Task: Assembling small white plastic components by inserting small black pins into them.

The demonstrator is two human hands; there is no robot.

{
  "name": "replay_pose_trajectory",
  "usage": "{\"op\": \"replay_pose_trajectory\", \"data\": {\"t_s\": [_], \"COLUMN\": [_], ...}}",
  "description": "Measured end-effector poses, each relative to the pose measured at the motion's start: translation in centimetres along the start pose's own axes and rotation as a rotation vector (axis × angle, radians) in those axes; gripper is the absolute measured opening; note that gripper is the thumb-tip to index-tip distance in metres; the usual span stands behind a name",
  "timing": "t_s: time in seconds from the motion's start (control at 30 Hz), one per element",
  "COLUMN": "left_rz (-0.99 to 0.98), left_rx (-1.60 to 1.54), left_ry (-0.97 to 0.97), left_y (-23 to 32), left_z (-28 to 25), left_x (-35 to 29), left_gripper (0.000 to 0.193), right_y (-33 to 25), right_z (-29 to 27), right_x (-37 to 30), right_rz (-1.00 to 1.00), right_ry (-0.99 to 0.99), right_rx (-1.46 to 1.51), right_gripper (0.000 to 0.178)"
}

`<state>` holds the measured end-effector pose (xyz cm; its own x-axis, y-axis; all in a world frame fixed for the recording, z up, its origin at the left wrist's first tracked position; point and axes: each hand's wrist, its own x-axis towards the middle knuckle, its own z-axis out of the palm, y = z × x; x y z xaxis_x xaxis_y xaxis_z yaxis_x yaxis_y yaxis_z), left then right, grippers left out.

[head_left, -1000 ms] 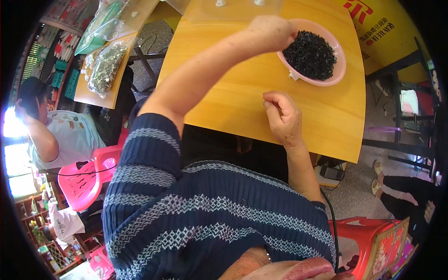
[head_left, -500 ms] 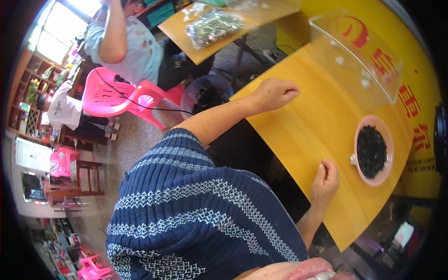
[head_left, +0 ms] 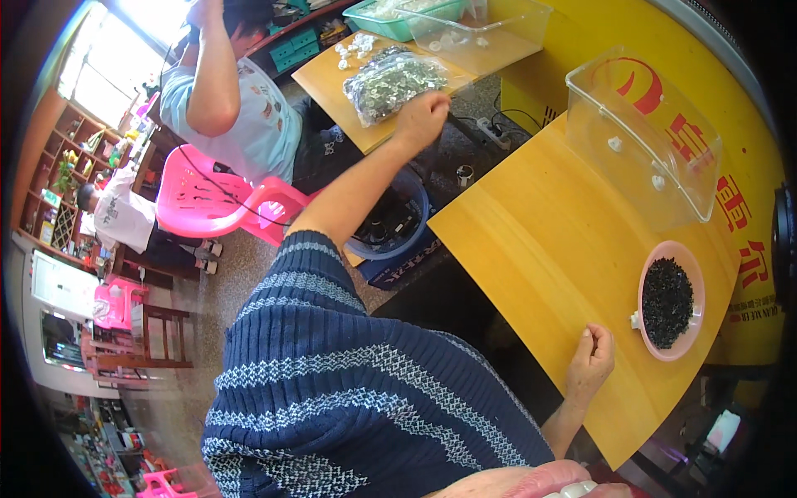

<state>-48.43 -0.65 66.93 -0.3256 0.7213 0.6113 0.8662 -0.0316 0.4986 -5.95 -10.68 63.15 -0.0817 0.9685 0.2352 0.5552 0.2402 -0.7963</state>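
My left hand [head_left: 422, 119] reaches out to the left, past the edge of my table, with its fingers curled closed. It appears in front of the near edge of a clear plastic bag [head_left: 390, 83] full of small shiny silvery-green parts on another table. Whatever the fingers hold, if anything, is hidden. Close to the near edge of my yellow wood table [head_left: 531, 224], my right hand [head_left: 591, 357] is loosely closed, thumb against the fingers; its contents cannot be made out. A pink bowl [head_left: 698, 286] of small black parts stands to its right, with a small white piece [head_left: 636, 319] at its rim.
A clear plastic bin [head_left: 706, 178] holding a few white pieces stands at the back by the yellow wall. White parts [head_left: 355, 50] and a green basket [head_left: 380, 25] sit on the other table. A co-worker [head_left: 241, 116] is beside a pink chair [head_left: 195, 195]. A blue tub [head_left: 407, 236] stands below.
My left hand has swung left, from above my table to the bag on the other table. My right hand keeps its curled pose near the table edge. The whole view has shifted slightly.
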Motion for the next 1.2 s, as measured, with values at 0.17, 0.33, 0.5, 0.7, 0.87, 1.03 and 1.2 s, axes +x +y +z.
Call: {"op": "replay_pose_trajectory", "data": {"t_s": [0.17,0.33,0.5,0.7,0.87,1.03,1.2], "left_rz": [0.192,0.530,0.124,0.224,0.287,0.307,0.177], "left_rx": [0.498,0.559,0.784,0.747,0.787,0.734,0.718], "left_ry": [0.044,0.462,-0.321,-0.289,-0.504,-0.554,-0.510], "left_y": [-3.0,-0.1,-0.6,-0.9,0.2,0.1,0.7], "left_z": [1.8,3.5,5.5,3.8,2.8,2.8,2.7], "left_x": [11.2,15.6,17.4,18.8,18.4,17.2,17.0], "left_gripper": [0.028,0.021,0.042,0.024,0.026,0.027,0.026], "right_y": [0.1,0.0,0.1,-1.2,-0.5,0.0,-0.1], "right_z": [0.3,0.1,-0.2,0.1,0.0,-0.2,0.2], "right_x": [0.1,0.2,-0.4,0.1,-0.1,0.0,0.1], "right_rz": [-0.057,-0.073,-0.068,0.021,0.047,0.074,0.080], "right_ry": [0.027,0.026,-0.013,-0.025,-0.012,-0.018,-0.011], "right_rx": [-0.015,-0.046,-0.038,-0.020,-0.039,-0.059,-0.060], "right_gripper": [0.007,0.008,0.008,0.009,0.010,0.010,0.010]}}
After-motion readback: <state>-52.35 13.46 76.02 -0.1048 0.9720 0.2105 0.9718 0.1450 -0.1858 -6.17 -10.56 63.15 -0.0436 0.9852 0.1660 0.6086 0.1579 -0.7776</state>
